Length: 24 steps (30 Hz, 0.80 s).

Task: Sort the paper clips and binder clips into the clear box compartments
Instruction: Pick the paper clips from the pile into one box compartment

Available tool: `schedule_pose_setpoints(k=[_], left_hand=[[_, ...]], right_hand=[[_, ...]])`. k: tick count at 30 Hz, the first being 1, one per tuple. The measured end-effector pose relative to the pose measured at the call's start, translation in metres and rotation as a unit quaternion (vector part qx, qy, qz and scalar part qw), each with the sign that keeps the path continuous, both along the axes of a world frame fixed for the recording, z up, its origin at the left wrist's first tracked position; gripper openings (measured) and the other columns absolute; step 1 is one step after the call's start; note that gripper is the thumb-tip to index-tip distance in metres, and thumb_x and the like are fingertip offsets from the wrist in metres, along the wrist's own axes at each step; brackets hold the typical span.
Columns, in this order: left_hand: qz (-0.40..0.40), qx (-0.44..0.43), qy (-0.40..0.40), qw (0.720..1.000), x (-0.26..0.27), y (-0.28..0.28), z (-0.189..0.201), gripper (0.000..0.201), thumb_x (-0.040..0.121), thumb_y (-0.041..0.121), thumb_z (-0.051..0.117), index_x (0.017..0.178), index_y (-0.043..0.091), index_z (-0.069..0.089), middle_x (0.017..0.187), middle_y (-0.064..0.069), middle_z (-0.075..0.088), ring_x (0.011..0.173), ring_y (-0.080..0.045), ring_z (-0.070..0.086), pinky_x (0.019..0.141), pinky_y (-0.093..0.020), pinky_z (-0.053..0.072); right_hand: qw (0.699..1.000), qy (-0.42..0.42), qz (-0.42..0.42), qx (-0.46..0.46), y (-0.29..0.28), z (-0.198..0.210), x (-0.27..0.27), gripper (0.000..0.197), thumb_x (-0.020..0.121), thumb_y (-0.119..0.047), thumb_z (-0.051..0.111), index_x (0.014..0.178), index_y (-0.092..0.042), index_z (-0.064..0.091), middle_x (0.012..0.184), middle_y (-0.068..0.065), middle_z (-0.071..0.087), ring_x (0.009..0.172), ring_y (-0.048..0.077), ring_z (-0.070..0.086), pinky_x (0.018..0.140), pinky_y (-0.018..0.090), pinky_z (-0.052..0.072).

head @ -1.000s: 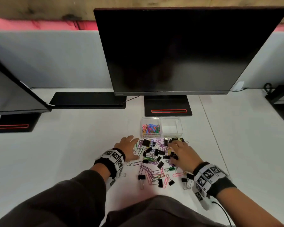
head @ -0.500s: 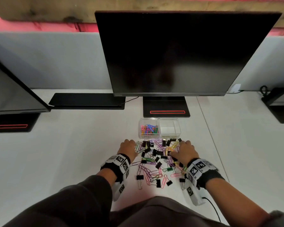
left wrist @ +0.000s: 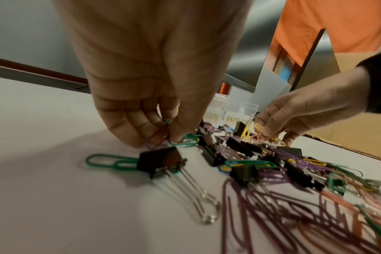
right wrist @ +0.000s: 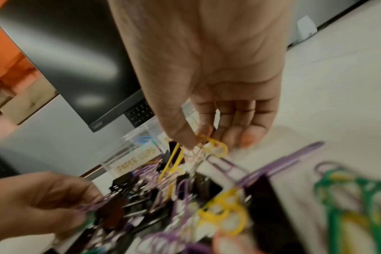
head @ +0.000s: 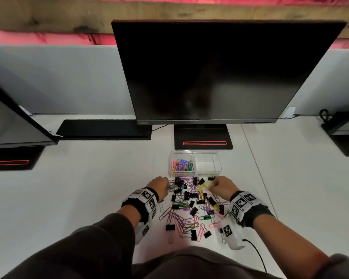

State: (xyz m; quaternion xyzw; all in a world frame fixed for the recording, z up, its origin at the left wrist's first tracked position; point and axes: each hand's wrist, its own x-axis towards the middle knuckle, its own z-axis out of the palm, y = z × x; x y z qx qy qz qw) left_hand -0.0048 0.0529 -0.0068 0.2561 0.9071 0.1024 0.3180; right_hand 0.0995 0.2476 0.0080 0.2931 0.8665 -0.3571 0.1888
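Note:
A heap of coloured paper clips and black binder clips [head: 191, 206] lies on the white desk in front of the clear box [head: 195, 164]. Its left compartment holds coloured paper clips [head: 182, 165]; the right one looks empty. My left hand [head: 159, 185] is at the heap's far left edge and pinches green and purple paper clips [left wrist: 183, 141] between thumb and fingers. My right hand [head: 220, 187] is at the heap's far right edge and pinches yellow and pink paper clips [right wrist: 209, 146]. A black binder clip [left wrist: 161, 162] lies just below the left fingers.
A large dark monitor [head: 220, 73] stands behind the box on its black base [head: 203, 137]. Another monitor [head: 12, 117] is at the left, and a black stand [head: 103, 129] lies beside it. A cable [head: 256, 252] trails from my right wrist device.
Both hands moved forward to the heap's far edge near the box. Their fingers closed from flat on the pile into pinches on paper clips.

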Motion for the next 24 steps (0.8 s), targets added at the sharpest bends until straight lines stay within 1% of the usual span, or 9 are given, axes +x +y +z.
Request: schedule_pose_setpoints(k=[4,7,9,12,14,16,18,21,24], left_hand=[[0.015,0.013,-0.011,1.0,-0.005,-0.001,0.006,0.032,0.095,0.005,0.037,0.12,-0.003,0.056,0.127,-0.023,0.05,0.112,-0.036,0.056,0.096,-0.036,0.044],[0.038,0.035,-0.01,0.999,-0.006,-0.006,0.015,0.034,0.098,0.007,0.033,0.124,-0.001,0.053,0.129,-0.023,0.051,0.114,-0.036,0.054,0.096,-0.036,0.042],[0.056,0.052,-0.017,0.997,-0.004,-0.008,0.021,0.035,0.097,0.003,0.031,0.125,0.001,0.053,0.127,-0.022,0.056,0.116,-0.037,0.053,0.095,-0.035,0.042],[0.098,0.096,-0.024,0.99,-0.002,-0.012,0.026,0.033,0.097,0.008,0.033,0.121,0.0,0.054,0.123,-0.021,0.058,0.113,-0.034,0.054,0.093,-0.034,0.042],[0.11,0.107,-0.027,0.988,0.002,-0.015,0.029,0.031,0.098,0.02,0.036,0.114,0.0,0.054,0.109,-0.015,0.059,0.101,-0.029,0.054,0.084,-0.033,0.041],[0.085,0.077,-0.02,0.993,0.008,-0.02,0.031,0.034,0.098,0.034,0.036,0.093,0.006,0.055,0.086,-0.006,0.054,0.086,-0.024,0.049,0.071,-0.029,0.037],[0.035,0.04,-0.009,0.999,0.016,-0.025,0.031,0.045,0.1,0.04,0.028,0.076,0.009,0.05,0.079,-0.007,0.055,0.083,-0.025,0.049,0.072,-0.031,0.038],[0.009,0.053,-0.021,0.998,0.025,-0.034,0.025,0.04,0.102,0.031,0.027,0.083,0.006,0.052,0.09,-0.013,0.057,0.084,-0.021,0.048,0.078,-0.028,0.037],[0.022,0.093,-0.07,0.993,0.03,-0.041,0.02,0.033,0.101,0.018,0.032,0.106,0.002,0.061,0.096,-0.011,0.058,0.091,-0.023,0.054,0.08,-0.025,0.038]], right_hand=[[0.995,0.06,-0.034,-0.068,0.015,0.005,0.008,0.021,0.083,-0.004,0.058,0.067,-0.013,0.047,0.064,0.001,0.054,0.061,0.015,0.05,0.061,0.025,0.041],[0.979,0.095,-0.097,-0.15,0.022,0.014,0.015,0.015,0.084,0.007,0.047,0.08,-0.007,0.049,0.061,0.009,0.057,0.053,0.019,0.05,0.052,0.026,0.039],[0.968,0.105,-0.136,-0.181,0.024,0.02,0.019,0.017,0.088,0.006,0.041,0.083,-0.006,0.051,0.059,0.007,0.051,0.05,0.017,0.045,0.05,0.024,0.037],[0.962,0.082,-0.163,-0.202,0.027,0.025,0.029,0.024,0.09,-0.001,0.042,0.07,-0.012,0.049,0.06,0.002,0.037,0.052,0.014,0.034,0.049,0.023,0.032],[0.973,0.053,-0.134,-0.18,0.029,0.023,0.039,0.027,0.09,-0.008,0.046,0.064,-0.014,0.041,0.062,0.002,0.034,0.053,0.014,0.031,0.051,0.024,0.029],[0.995,0.02,-0.056,-0.079,0.03,0.019,0.05,0.035,0.093,-0.021,0.049,0.061,-0.007,0.044,0.063,0.008,0.043,0.057,0.015,0.036,0.056,0.029,0.034],[1.0,0.006,0.001,0.003,0.029,0.015,0.063,0.045,0.097,-0.029,0.043,0.058,-0.007,0.045,0.062,0.007,0.047,0.056,0.014,0.04,0.059,0.026,0.036],[0.999,0.029,0.023,-0.01,0.032,0.007,0.082,0.035,0.099,-0.022,0.035,0.066,-0.019,0.047,0.066,-0.001,0.05,0.059,0.012,0.045,0.058,0.02,0.035],[0.998,0.007,0.057,0.0,0.03,0.01,0.096,0.007,0.095,-0.027,0.047,0.097,-0.02,0.046,0.076,-0.004,0.049,0.068,0.01,0.048,0.059,0.019,0.033]])
